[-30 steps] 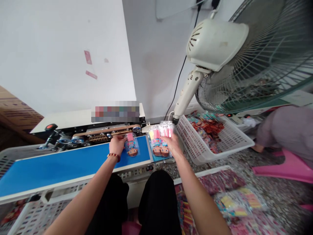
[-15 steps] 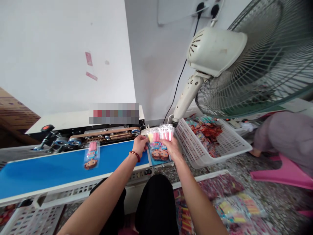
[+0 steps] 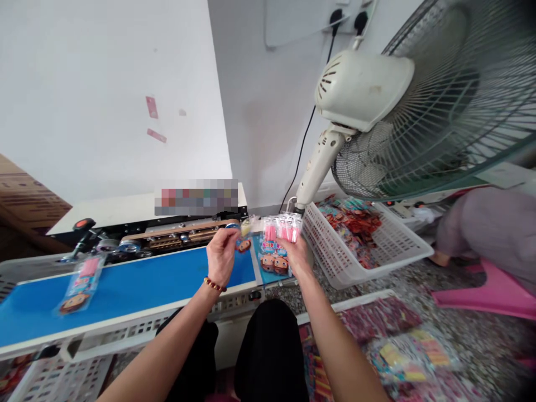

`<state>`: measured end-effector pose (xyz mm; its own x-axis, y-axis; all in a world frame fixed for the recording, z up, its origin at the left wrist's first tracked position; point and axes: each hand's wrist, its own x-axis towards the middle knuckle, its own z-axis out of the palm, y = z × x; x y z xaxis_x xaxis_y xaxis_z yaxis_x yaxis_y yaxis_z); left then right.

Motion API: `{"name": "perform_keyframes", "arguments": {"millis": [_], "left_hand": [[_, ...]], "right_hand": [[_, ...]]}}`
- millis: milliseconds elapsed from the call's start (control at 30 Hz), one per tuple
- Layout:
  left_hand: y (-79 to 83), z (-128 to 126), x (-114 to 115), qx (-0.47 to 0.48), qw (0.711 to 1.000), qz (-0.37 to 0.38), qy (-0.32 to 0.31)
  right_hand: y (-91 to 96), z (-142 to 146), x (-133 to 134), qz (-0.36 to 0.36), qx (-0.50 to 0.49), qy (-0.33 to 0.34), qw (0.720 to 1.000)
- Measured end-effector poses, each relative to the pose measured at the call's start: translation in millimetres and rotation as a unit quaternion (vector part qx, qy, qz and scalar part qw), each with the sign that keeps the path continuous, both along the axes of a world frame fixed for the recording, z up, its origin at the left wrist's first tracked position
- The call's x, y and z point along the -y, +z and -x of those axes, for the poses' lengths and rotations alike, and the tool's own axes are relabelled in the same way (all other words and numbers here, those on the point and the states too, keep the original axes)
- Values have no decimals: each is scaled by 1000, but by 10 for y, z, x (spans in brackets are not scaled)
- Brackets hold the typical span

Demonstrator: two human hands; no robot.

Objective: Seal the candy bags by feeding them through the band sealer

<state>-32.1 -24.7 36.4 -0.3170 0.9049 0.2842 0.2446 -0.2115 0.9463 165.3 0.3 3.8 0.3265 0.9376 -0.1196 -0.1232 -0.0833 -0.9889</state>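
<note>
My left hand (image 3: 220, 257) pinches one small toy packet (image 3: 243, 237) with a cartoon face, lifted just above the right end of the blue conveyor belt (image 3: 125, 285). My right hand (image 3: 296, 255) grips a fanned stack of similar packets (image 3: 277, 245) with pink sticks, just right of the belt. Another packet (image 3: 79, 285) lies flat on the belt far to the left. Behind the belt runs the sealing machine (image 3: 167, 231) with its brass band and rollers.
A white basket (image 3: 397, 248) with several red packets stands at right under a large standing fan (image 3: 402, 106). More packets lie in a tray (image 3: 377, 335) on the floor. A person in purple (image 3: 494, 229) sits at far right by a pink stool (image 3: 494, 293). White crates (image 3: 58, 374) sit below the belt.
The packet on the belt has travelled left. My left hand took one packet from the stack in my right hand and drew it back over the belt's right end.
</note>
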Motion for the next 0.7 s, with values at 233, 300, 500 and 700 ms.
{"name": "perform_keyframes", "arguments": {"millis": [233,300,500,700], "left_hand": [[219,1,14,117,992,12,-38],[240,-20,-46,156,982,75,-78],[105,-169,-344,142,925,349,-47],[-96,-102,-483,118,919,375,26]], "right_hand": [[-28,-28,22,-7,-86,-32,996],[-57,-105,40,-18,-135,-47,990],[-5,-433,167,-41,-168,-71,982],[7,-416,231,-33,-136,-58,988]]}}
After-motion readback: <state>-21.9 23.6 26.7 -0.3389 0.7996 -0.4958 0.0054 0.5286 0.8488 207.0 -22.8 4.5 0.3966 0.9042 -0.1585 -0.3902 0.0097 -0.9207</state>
